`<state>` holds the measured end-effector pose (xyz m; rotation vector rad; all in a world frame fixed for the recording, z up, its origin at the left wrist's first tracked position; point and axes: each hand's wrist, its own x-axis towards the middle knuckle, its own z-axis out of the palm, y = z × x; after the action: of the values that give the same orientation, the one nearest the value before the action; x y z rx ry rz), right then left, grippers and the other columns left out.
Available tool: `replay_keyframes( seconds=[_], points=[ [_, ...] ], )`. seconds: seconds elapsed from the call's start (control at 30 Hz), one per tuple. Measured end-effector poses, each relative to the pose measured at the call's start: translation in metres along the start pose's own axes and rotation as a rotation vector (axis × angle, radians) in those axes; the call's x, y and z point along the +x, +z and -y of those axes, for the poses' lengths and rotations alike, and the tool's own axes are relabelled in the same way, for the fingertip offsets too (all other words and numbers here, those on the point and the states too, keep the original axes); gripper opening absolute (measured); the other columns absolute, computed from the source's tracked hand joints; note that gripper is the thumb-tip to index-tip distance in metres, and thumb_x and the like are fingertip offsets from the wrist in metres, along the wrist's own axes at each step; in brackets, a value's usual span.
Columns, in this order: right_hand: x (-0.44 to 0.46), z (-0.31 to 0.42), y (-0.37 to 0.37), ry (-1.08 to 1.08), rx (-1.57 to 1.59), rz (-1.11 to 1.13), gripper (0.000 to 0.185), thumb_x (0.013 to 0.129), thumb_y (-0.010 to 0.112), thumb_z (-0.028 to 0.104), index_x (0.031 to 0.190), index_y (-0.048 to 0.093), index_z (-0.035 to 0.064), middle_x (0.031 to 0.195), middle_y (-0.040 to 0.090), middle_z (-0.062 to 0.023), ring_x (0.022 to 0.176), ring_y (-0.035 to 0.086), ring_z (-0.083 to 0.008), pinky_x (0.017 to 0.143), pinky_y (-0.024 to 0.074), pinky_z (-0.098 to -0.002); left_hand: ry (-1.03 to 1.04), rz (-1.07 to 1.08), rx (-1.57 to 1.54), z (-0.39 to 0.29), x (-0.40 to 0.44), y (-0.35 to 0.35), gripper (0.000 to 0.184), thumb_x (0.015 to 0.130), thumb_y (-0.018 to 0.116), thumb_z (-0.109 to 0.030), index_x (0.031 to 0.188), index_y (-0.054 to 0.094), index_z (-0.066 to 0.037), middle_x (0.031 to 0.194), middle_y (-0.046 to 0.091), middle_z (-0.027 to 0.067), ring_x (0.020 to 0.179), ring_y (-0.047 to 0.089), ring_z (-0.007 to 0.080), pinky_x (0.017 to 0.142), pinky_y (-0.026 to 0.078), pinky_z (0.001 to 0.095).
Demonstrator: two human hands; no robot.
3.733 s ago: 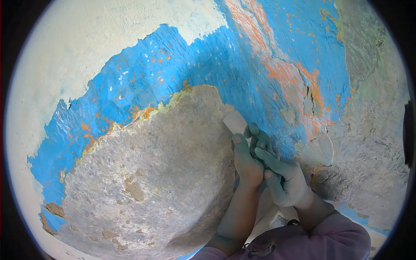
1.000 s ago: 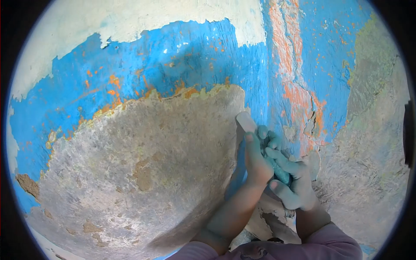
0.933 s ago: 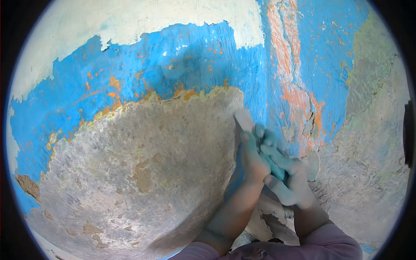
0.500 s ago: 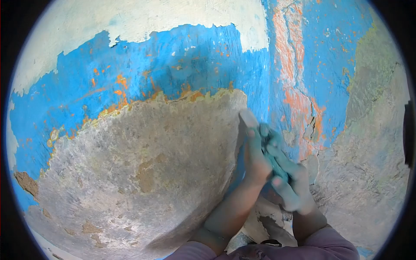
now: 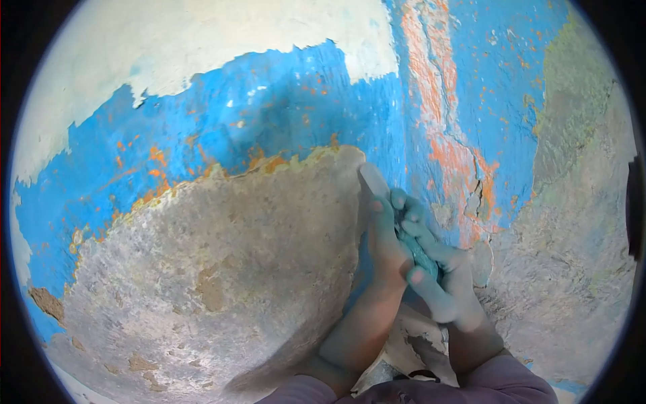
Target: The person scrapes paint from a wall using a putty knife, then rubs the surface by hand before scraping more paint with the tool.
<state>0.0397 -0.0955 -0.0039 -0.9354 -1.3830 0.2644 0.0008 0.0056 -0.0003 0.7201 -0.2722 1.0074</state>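
Observation:
Both of my hands are closed around a scraper, whose pale flat blade (image 5: 374, 180) points up and left. Its tip meets the wall close to the upper right corner of a grey bare patch (image 5: 269, 229), beside blue paint (image 5: 385, 135). My left hand (image 5: 389, 246) grips it from the left, with the thumb lying along the blade's base. On the other side, my right hand (image 5: 441, 273) wraps the green-tinted handle (image 5: 422, 257). Fingers of both hands are dusty and hide part of the handle.
White coating (image 5: 202, 40) with a ragged edge lies above the blue band. To the right, an inner corner carries a cracked orange-pink strip (image 5: 441, 145). Rough grey plaster (image 5: 565, 269) covers the lower right. Pale broken debris (image 5: 414, 337) shows below my hands.
The view has shifted, so the wall appears further left. Along the grey patch's right edge, the blade tip has moved slightly up toward its corner. Both hands keep their hold.

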Motion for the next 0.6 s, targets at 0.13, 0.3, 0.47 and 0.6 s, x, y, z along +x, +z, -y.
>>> replay_keyframes(
  seconds=[0.13, 0.3, 0.47, 0.6],
  points=[
    [-0.005, -0.002, -0.007, -0.029, -0.153, 0.096, 0.054, 0.081, 0.064, 0.009, 0.128, 0.045, -0.0079, 0.119, 0.056, -0.0212, 0.115, 0.051, -0.0273, 0.098, 0.0363, -0.0334, -0.057, 0.056, -0.116, 0.006, -0.007, -0.012, 0.037, 0.097, 0.037, -0.047, 0.091, 0.043, -0.011, 0.079, 0.043, 0.0029, 0.068, 0.041, 0.0112, 0.059, 0.038, 0.0237],
    [0.008, -0.008, 0.001, -0.018, -0.190, 0.031, 0.054, 0.078, 0.066, 0.007, 0.127, 0.048, -0.0048, 0.117, 0.058, -0.0175, 0.112, 0.053, -0.0271, 0.096, 0.0389, -0.0340, -0.109, 0.044, -0.089, -0.007, 0.001, -0.003, 0.037, 0.097, 0.035, -0.048, 0.094, 0.044, -0.013, 0.081, 0.043, 0.0024, 0.068, 0.043, 0.0136, 0.058, 0.040, 0.0253],
    [-0.005, -0.017, -0.004, -0.107, -0.101, 0.110, 0.058, 0.076, 0.067, 0.006, 0.129, 0.046, -0.0047, 0.120, 0.056, -0.0171, 0.113, 0.053, -0.0270, 0.097, 0.0384, -0.0342, 0.062, 0.039, -0.079, 0.009, -0.010, -0.017, 0.037, 0.098, 0.034, -0.047, 0.097, 0.045, -0.012, 0.080, 0.042, 0.0007, 0.068, 0.043, 0.0122, 0.059, 0.038, 0.0241],
    [0.010, -0.019, 0.010, -0.067, -0.191, 0.022, 0.060, 0.078, 0.065, 0.006, 0.132, 0.042, -0.0043, 0.123, 0.055, -0.0179, 0.114, 0.052, -0.0261, 0.098, 0.0374, -0.0337, -0.133, 0.024, -0.141, -0.015, 0.002, -0.001, 0.037, 0.098, 0.035, -0.045, 0.093, 0.045, -0.010, 0.082, 0.044, 0.0010, 0.069, 0.041, 0.0113, 0.062, 0.037, 0.0231]
  ],
)
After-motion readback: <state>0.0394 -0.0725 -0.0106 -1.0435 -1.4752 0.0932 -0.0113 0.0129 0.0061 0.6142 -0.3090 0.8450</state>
